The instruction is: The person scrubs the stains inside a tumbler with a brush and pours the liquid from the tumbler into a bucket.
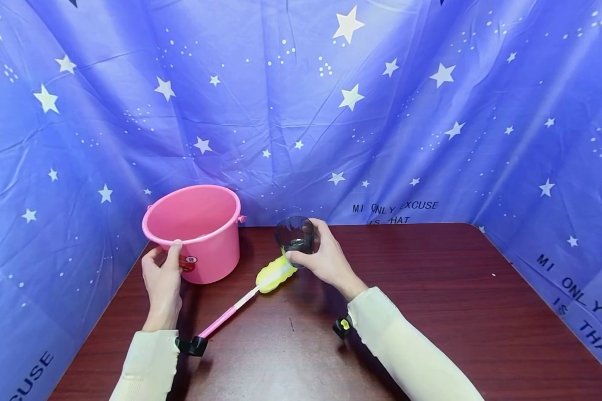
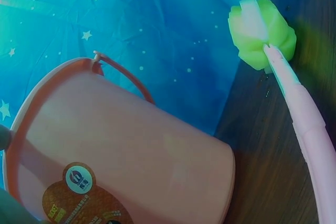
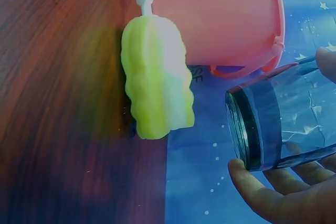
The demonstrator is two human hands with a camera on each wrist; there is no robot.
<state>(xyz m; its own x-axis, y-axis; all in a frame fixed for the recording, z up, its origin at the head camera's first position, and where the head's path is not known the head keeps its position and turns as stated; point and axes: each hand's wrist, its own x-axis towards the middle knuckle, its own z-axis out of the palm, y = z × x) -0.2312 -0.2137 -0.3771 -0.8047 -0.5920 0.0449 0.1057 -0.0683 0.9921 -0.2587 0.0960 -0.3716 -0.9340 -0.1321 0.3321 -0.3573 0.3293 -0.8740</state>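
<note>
- Two objects are being held, head view: left hand (image 1: 163, 281) is gripping the pink bucket (image 1: 218, 256) by its rim; right hand (image 1: 328, 257), a dark glass (image 1: 295, 234) above the table (image 1: 431, 312).
- Left wrist view: sponge brush (image 2: 305, 111) is lying beside the bucket.
- Right wrist view: fingers (image 3: 268, 200) are holding the glass.

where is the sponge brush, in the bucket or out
Out: the sponge brush lies on the table, beside the bucket.

Table (image 1: 481, 301): I see wide passing room on the far right
Bucket (image 1: 213, 256): blocks the back left, enterable from above
Brush (image 1: 268, 280): slants across the low middle path
Glass (image 1: 293, 229): in the way by the brush's tip
Curtain (image 1: 281, 111): walls the back
</note>
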